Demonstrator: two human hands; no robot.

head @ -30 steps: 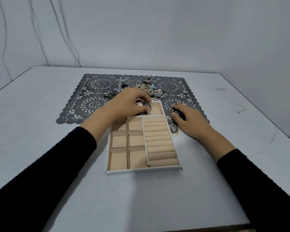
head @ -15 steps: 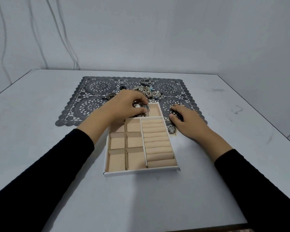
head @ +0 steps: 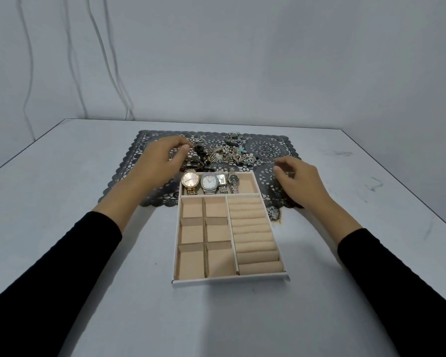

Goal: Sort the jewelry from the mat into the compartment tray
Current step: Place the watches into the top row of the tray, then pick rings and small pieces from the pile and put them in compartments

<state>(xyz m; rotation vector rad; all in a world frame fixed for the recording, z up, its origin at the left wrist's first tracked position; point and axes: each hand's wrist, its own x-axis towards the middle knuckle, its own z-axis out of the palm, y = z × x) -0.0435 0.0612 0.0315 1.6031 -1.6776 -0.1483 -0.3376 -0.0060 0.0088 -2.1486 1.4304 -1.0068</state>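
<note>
Jewelry (head: 233, 153) heaped on dark lace mat (head: 135, 150), between left hand (head: 161, 161) and right hand (head: 300, 180); both hands over the mat, fingers loosely curled, holding nothing. Four watches (head: 211, 182) side by side in far compartment of tray (head: 229, 282). Pale table (head: 88, 292); plain wall (head: 268, 60) with hanging cables (head: 101, 60). Heap too tangled to tell pieces apart; tray hides part of mat

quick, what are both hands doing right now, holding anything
Left hand: open, fingers loosely curled over the dark lace mat, nothing visibly held.
Right hand: open, loosely curled, holding nothing.
</note>
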